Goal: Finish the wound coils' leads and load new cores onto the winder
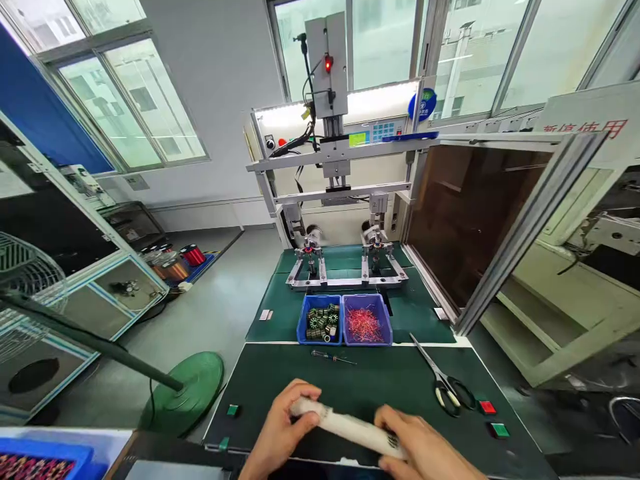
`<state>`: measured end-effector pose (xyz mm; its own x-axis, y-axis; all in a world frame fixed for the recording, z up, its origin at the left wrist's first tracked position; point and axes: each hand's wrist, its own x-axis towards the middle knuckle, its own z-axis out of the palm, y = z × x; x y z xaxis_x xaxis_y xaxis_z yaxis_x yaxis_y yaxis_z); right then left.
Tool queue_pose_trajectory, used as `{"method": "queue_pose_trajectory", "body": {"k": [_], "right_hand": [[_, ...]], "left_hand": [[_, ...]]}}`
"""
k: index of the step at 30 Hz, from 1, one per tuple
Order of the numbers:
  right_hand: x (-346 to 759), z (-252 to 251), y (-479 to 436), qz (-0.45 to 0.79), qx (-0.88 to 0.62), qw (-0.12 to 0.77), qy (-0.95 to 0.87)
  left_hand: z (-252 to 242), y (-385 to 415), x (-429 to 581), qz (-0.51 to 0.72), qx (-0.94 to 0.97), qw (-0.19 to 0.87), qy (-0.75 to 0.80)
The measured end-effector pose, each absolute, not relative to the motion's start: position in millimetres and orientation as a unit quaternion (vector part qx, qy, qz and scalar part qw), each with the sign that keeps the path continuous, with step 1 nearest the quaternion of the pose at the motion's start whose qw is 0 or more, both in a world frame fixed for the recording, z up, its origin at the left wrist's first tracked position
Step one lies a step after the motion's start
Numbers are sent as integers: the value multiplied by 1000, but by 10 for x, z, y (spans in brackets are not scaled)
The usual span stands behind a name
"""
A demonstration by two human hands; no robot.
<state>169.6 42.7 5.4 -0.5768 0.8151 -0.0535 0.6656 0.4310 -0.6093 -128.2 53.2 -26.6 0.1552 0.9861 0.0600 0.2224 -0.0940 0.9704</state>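
A long off-white roll (350,430) lies slantwise between my hands over the front of the green work mat. Its left end sits in the grip of my left hand (284,427), thumb in front and fingers behind. My right hand (417,443) is closed around the right end, where a small dark mark shows. I cannot tell what the roll is made of. Beyond my hands lies a small screwdriver (333,357). Black-handled scissors (445,383) rest to the right of my right hand.
A blue bin (299,327) of wound cores and a purple bin (387,327) of red pieces stand mid-table. Behind them is a two-station machine (345,283). Red (487,407) and green (499,431) buttons sit at right. A green fan base (200,380) stands left.
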Motion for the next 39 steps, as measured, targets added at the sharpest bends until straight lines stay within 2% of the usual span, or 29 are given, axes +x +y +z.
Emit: {"method": "queue_pose_trajectory", "body": {"k": [4, 8, 12, 16, 19, 24, 31, 39], "right_hand": [[1414, 25, 843, 263, -407, 108, -868], [1455, -133, 864, 242, -423, 124, -864], [1615, -304, 745, 159, -409, 219, -872], [1644, -343, 693, 79, -362, 323, -871], [1567, -287, 675, 58, -354, 346, -867], [1434, -198, 619, 62, -354, 313, -879], [1428, -157, 468, 82, -348, 309, -881], [1407, -71, 415, 32, -342, 394, -852]], "left_hand": [[-343, 519, -1494, 367, 672, 311, 563], [-432, 553, -1477, 307, 770, 148, 539], [-430, 565, -1393, 331, 811, 52, 479], [-372, 550, -1281, 326, 822, 21, 466], [-330, 542, -1240, 322, 836, 15, 445], [-234, 456, -1256, 296, 857, 45, 420], [114, 260, -1303, 194, 844, 210, 454], [494, 420, -1251, 64, 829, 343, 437]]}}
